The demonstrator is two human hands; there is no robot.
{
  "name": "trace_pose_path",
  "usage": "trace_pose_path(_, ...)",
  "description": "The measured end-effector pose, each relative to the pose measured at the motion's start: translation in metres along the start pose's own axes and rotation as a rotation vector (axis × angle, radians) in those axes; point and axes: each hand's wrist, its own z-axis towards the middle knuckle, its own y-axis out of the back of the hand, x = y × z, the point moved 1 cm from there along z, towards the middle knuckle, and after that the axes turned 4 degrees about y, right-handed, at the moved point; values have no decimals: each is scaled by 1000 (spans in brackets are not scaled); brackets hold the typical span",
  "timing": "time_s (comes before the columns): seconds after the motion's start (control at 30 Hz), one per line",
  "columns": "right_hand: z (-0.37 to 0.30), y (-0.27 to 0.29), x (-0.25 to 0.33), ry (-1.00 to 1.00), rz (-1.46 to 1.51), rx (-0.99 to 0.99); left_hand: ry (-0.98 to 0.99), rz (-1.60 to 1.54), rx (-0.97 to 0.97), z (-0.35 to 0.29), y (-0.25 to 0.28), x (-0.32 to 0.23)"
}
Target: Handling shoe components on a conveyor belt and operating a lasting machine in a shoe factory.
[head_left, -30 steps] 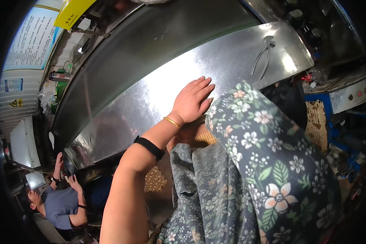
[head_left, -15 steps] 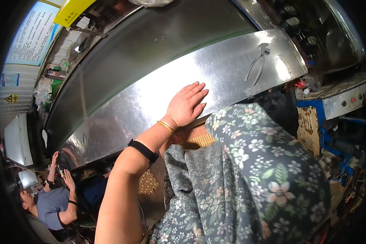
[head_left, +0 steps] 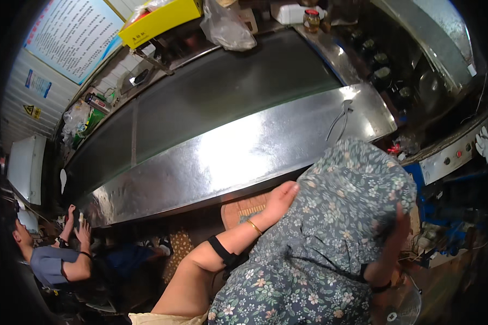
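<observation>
A floral dark cloth (head_left: 303, 260) with white and peach flowers spreads in front of my body, its upper edge overlapping the near rim of a shiny metal worktop (head_left: 162, 176). At the cloth's left edge my left hand (head_left: 281, 201) is closed, its fingers partly hidden against the fabric. My right hand (head_left: 398, 227) is at the cloth's right side, smeared by motion and dark, so its grip cannot be made out. Long-handled metal pincers (head_left: 339, 120) lie on the worktop's right part, apart from both hands.
Behind the metal strip runs a wide dark belt surface (head_left: 217, 81). A co-worker (head_left: 57, 262) has both hands at the worktop's left end. A woven seat (head_left: 238, 212) stands under the near edge. A yellow box (head_left: 160, 21) and a plastic bag (head_left: 228, 27) are at the back.
My left hand has left the worktop, where it lay flat, and come to the cloth's left edge. My right hand has come into view. The cloth has shifted and the view has tilted up.
</observation>
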Motion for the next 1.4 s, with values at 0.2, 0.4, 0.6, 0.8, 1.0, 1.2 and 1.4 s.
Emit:
trace_pose_path(0.2,-21,-27,2,0,448,124,-195,-429,-322,-47,8,-42)
trace_pose_path(0.4,-50,-15,38,-112,815,387,-808,-237,-432,-143,53,-188)
trace_pose_path(0.6,-81,19,51,92,940,254,-1013,-354,-221,-177,15,-189)
trace_pose_path(0.8,-58,57,58,199,749,17,-897,-139,-25,-194,15,-186)
trace_pose_path(1.0,-22,73,58,254,568,-95,-899,-263,-266,-181,-11,-185)
trace_pose_path(1.2,-2,89,66,321,407,-222,-997,41,-502,-131,7,-223)
trace_pose_path(1.4,28,103,79,362,354,-292,-1356,717,-377,-40,-30,-269)
